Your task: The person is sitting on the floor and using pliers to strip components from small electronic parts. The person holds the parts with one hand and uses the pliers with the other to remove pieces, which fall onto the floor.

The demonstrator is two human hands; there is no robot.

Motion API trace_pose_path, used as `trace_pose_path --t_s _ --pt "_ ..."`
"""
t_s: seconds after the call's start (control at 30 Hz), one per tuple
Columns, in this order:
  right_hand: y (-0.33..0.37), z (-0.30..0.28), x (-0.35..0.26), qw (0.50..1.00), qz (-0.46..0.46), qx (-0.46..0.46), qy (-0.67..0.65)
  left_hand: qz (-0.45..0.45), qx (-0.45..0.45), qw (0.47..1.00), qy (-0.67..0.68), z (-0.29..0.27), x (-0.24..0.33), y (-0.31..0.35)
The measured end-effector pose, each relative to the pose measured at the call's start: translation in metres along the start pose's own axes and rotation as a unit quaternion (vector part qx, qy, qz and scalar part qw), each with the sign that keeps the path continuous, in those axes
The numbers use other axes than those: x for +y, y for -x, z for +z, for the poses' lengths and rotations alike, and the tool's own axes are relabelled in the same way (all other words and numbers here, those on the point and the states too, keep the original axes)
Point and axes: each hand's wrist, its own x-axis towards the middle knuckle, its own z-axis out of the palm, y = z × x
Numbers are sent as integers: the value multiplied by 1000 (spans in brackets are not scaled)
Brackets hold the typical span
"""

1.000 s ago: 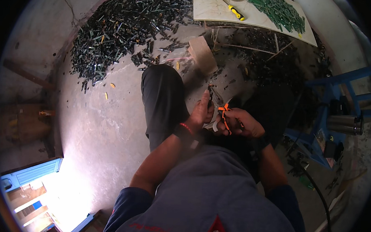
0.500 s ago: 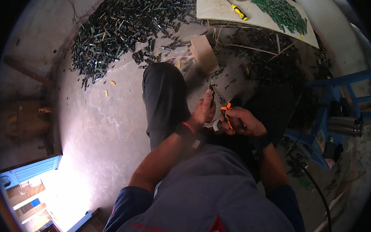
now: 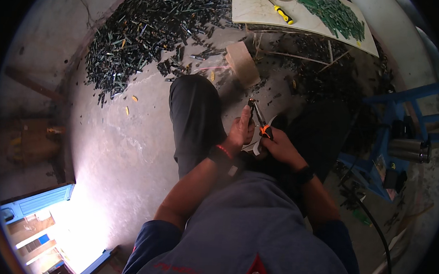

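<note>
Between my knees, my left hand [image 3: 240,130] is closed round a small dark strip [image 3: 251,105], thumb laid along it, its far end sticking up past the fingers. My right hand [image 3: 281,146] grips a pair of pliers [image 3: 263,121] with orange-and-black handles. The pliers' jaws reach up and left to the far end of the strip and look closed at its tip; whether they bite on it is too small to tell. A pale curved piece [image 3: 256,148] shows just below the hands.
A heap of dark strips [image 3: 140,38] covers the floor at far left. A wooden block [image 3: 242,64] stands beyond my knees. On the pale board [image 3: 251,9] lie a yellow-and-black screwdriver [image 3: 284,14] and a pile of green strips [image 3: 332,16]. To the right stands a blue metal frame [image 3: 376,177].
The pliers' jaws and handles have come together, and my right hand has closed tighter round them. Their tip now meets the strip's far end. My left hand has hardly moved.
</note>
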Motion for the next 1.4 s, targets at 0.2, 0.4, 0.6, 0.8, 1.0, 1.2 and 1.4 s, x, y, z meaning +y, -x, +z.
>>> trace_pose_path --t_s 0.2,0.4,0.6,0.8,1.0,1.2,1.4 --pt "3 3 -18 981 30 67 179 2 21 1000 -5 -1 -2 -2" --pt "3 9 -24 955 10 105 278 40 53 997 -45 0 -7 -5" --pt "-4 19 -19 914 -12 139 381 75 114 989 -57 -2 -22 -22" --pt "-11 24 -14 897 -21 151 415 82 138 986 -47 -3 -26 -27" --pt "-16 26 -10 907 -20 101 409 91 155 981 -69 -8 -32 -30" --pt "-14 23 -20 935 11 49 352 115 160 976 -92 -14 -39 -30" --pt "-8 4 -25 982 120 -59 -131 165 168 957 -170 -12 -38 -31"
